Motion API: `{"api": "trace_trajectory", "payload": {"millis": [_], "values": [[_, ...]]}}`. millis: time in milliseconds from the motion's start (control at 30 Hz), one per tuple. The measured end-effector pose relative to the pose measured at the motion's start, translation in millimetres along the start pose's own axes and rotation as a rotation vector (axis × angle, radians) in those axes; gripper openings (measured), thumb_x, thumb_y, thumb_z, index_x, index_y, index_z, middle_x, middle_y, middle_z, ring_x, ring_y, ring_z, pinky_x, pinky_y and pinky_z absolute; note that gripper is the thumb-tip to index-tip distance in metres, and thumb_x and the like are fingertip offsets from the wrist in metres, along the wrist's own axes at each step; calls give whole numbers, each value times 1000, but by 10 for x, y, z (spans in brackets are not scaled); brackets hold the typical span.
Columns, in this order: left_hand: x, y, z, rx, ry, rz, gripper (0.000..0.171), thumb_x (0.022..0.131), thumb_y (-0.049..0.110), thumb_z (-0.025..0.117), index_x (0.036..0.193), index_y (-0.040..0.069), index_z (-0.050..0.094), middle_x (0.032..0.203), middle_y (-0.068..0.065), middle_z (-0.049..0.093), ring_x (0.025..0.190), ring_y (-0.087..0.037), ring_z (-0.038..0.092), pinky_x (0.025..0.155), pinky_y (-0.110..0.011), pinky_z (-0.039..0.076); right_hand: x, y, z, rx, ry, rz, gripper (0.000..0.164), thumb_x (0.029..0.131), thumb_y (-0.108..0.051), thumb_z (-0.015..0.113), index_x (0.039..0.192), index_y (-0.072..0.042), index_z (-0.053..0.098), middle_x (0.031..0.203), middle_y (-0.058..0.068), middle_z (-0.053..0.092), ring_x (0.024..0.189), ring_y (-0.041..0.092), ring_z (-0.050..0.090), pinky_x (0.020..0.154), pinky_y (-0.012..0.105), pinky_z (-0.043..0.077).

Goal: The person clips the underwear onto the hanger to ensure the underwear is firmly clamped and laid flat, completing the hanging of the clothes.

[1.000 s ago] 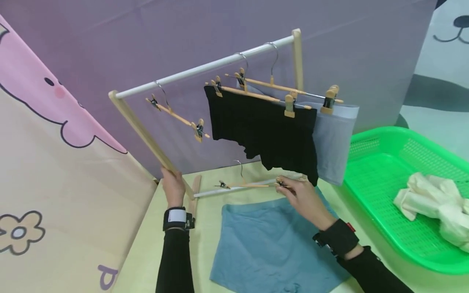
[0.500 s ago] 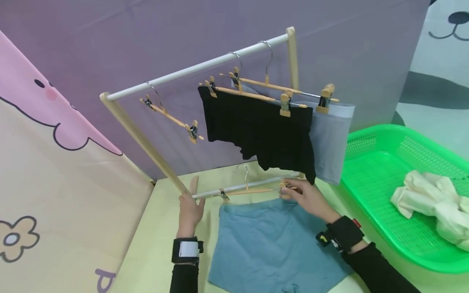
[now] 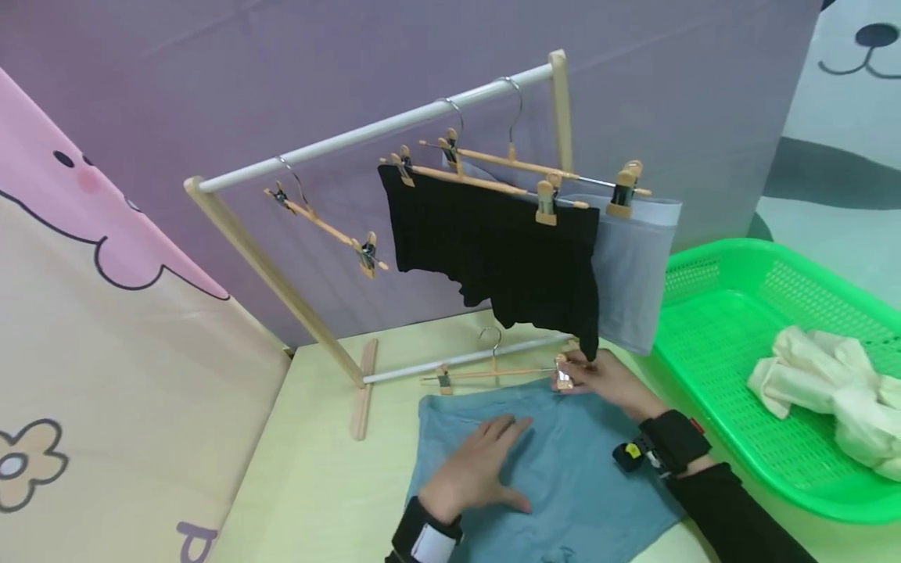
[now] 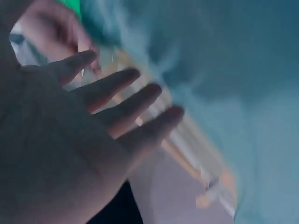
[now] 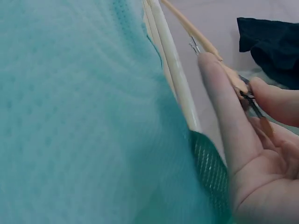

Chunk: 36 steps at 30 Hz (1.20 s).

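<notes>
Blue boxer shorts (image 3: 570, 469) lie flat on the table, waistband toward the rack. My right hand (image 3: 605, 379) pinches the right clip (image 3: 562, 373) of a wooden clip hanger (image 3: 517, 371), just beyond the waistband. In the right wrist view, the thumb and fingers of that hand (image 5: 247, 154) hold the clip beside the blue fabric (image 5: 93, 112). Over the shorts, my left hand (image 3: 475, 469) has its fingers spread and holds nothing; whether it touches the cloth I cannot tell. The left wrist view shows the same hand (image 4: 84, 130) with straight fingers, the hanger blurred behind it.
A wooden rack with a white top rail (image 3: 394, 125) stands behind. From it hang black shorts (image 3: 493, 242), a grey garment (image 3: 633, 274) and a bare clip hanger (image 3: 324, 227). At right is a green basket (image 3: 711, 426) with a cream cloth (image 3: 816, 375).
My left hand has let go of the rack's left post and moved right and nearer, over the blue shorts. The held hanger has shifted slightly right and toward the waistband.
</notes>
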State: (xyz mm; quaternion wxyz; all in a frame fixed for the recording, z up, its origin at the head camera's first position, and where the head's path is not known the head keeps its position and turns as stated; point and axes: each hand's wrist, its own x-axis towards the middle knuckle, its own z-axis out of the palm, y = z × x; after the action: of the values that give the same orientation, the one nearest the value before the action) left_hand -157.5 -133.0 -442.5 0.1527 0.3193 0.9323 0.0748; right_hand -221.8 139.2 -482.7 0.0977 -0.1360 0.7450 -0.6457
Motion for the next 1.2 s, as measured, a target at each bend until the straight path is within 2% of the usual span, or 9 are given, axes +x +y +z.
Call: {"api": "trace_trajectory", "payload": {"millis": [67,167,233,433,567,767,967,1100,1200], "values": [[4,51,77,20,-63,7,114,65,59,85,157,29,25,163,-6,27,148,-30,28,116,-51,32,-6,31,-3,0,-15,14,41,105,-26,51,123,10,54,114,25,66,107,29,68,89,34,57],[-23,96,138,-6,-156,-28,115,64,59,86,157,35,24,166,-3,16,152,-30,16,118,-56,25,-1,77,0,-16,-32,37,37,105,-23,51,121,11,53,111,25,66,107,31,68,88,35,57],[-41,106,159,-40,-182,-49,114,64,57,86,157,37,24,167,-1,13,153,-29,12,118,-59,21,5,100,-1,-37,-31,42,35,105,-19,51,119,12,51,107,26,65,103,33,70,85,36,59],[-60,81,198,-94,-194,-60,114,65,57,86,157,39,21,167,1,9,154,-28,8,118,-63,17,1,111,-19,-79,-28,26,36,104,-17,52,123,14,51,114,29,63,98,32,71,80,35,60],[-73,70,217,-109,-188,-45,115,65,57,86,157,38,21,168,0,9,154,-29,7,117,-64,16,-26,87,-48,-24,-26,8,30,104,-19,52,112,10,56,114,26,62,105,31,68,85,36,58],[-81,72,228,-98,-158,-19,117,64,56,87,158,35,21,168,-2,9,154,-30,7,117,-65,16,-34,32,-97,63,-9,42,39,104,-29,51,119,6,55,122,25,60,108,27,68,91,33,56],[-62,67,229,-112,-156,-22,116,64,56,87,158,36,21,168,-1,9,154,-30,6,117,-65,15,-16,27,-121,108,-56,26,39,104,-30,52,117,7,53,128,28,58,112,25,68,92,35,55],[-32,59,234,-123,-158,-20,116,64,55,88,158,36,21,168,-1,8,154,-29,6,117,-65,14,-13,75,-144,118,-64,29,44,104,-27,52,128,11,49,126,31,60,110,27,69,91,36,56],[-17,61,223,-136,-166,-19,117,64,53,89,158,36,20,168,0,7,154,-29,4,118,-65,12,-7,116,-164,115,-43,59,40,105,-23,51,124,13,49,118,30,64,107,29,69,90,37,57]]}}
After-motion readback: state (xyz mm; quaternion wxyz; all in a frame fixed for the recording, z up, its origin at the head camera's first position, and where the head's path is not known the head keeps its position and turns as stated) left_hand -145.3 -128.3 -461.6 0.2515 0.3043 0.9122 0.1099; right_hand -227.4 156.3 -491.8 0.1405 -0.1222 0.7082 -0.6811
